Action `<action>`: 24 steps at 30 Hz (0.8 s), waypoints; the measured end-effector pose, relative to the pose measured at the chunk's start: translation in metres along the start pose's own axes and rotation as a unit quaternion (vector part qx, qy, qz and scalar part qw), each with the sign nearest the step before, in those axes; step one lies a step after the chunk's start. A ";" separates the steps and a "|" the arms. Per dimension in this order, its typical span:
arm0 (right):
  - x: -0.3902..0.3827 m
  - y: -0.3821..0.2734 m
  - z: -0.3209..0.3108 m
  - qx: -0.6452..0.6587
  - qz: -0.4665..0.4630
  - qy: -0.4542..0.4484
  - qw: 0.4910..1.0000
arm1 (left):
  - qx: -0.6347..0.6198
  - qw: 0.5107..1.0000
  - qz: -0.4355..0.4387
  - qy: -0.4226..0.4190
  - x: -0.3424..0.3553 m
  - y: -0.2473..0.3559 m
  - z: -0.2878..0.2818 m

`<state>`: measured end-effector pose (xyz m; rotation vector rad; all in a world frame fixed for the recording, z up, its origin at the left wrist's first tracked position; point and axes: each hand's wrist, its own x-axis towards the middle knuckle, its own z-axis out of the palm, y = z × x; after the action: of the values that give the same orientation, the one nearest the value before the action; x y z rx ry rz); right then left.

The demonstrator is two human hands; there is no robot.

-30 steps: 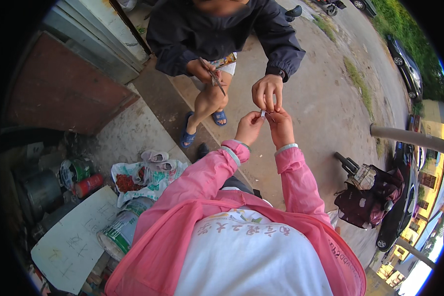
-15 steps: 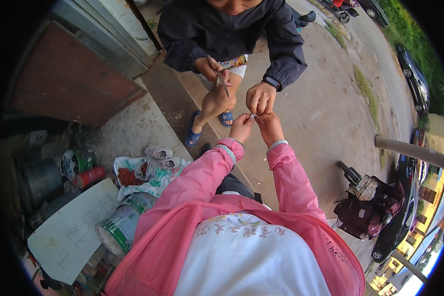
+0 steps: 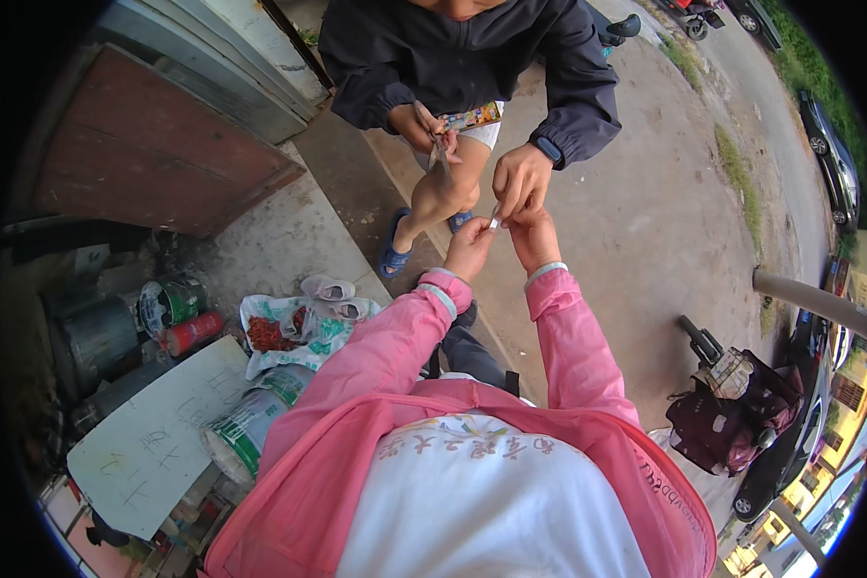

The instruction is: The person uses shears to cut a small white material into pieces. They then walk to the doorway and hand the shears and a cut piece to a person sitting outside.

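Held out in front of me, my left hand (image 3: 468,249) pinches a small white strip (image 3: 494,221) at its fingertips. My right hand (image 3: 535,241) is closed beside it, fingers pressed together; whatever lies between them is hidden. Another person's hand (image 3: 521,179), with a dark watch on the wrist, reaches down from above and meets my fingers at the strip. In that person's other hand (image 3: 416,127) are scissors (image 3: 442,160), blades pointing down, and a small colourful flat packet (image 3: 472,118).
At left, a white board (image 3: 154,438), a green-and-white bucket (image 3: 246,429), a red cylinder (image 3: 193,332) and a plastic bag of red items (image 3: 272,332) stand near pale shoes (image 3: 332,297). A parked scooter (image 3: 732,409) and a pole (image 3: 814,301) are at right.
The whole view has shifted slightly, moving the surroundings rightward. More of the white strip shows between the fingers now. The other person's hand stays at my fingertips.
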<state>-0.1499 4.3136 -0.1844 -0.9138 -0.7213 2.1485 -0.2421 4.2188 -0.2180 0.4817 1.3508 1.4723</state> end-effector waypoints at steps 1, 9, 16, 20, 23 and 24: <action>0.002 -0.004 0.001 0.000 -0.004 0.002 1.000 | -0.013 1.000 0.016 -0.010 0.005 0.000 0.001; 0.015 -0.029 -0.006 0.072 0.003 0.004 0.997 | 0.007 0.999 0.034 0.020 0.026 0.012 0.026; 0.008 -0.043 -0.014 0.059 0.026 0.047 0.997 | 0.000 0.998 0.037 0.045 0.031 0.004 0.038; 0.006 -0.045 -0.024 0.055 0.022 0.026 0.998 | -0.008 1.000 -0.015 0.011 0.030 0.011 0.040; 0.005 -0.045 -0.025 0.052 0.030 0.008 0.998 | -0.032 0.999 0.014 0.029 0.031 0.002 0.041; 0.004 -0.045 -0.025 0.049 0.029 0.011 0.998 | -0.026 0.999 0.009 0.028 0.031 0.001 0.040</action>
<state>-0.1162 4.3496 -0.1696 -0.9137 -0.5796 2.2005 -0.2215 4.2645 -0.2156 0.4224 1.3511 1.5418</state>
